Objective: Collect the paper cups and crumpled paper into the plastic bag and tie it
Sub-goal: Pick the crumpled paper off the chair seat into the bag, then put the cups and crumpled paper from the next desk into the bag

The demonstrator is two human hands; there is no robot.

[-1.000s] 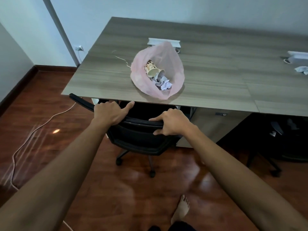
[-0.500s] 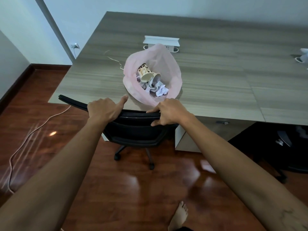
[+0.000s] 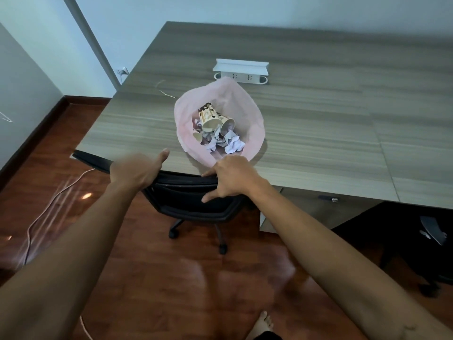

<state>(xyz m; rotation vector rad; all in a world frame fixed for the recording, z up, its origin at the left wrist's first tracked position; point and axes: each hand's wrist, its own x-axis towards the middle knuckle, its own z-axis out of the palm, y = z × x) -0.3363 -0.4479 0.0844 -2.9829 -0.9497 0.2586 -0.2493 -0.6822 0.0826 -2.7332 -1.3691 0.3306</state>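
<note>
The pink plastic bag (image 3: 255,133) sits open on the desk (image 3: 318,123) at twelve o'clock, cups (image 3: 212,119) and crumpled paper (image 3: 232,146) inside, while the right hand (image 3: 235,176) rests loosely on the chair back (image 3: 186,180) and the blurry left hand (image 3: 137,169) seems open, maybe pushing it clear.

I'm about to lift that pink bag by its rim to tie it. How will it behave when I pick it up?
The pink plastic bag looks thin and slumped open on the desk, so it will probably go floppy and gather. It holds only paper cups and crumpled paper, so it is likely light, though the contents may shift.
</note>
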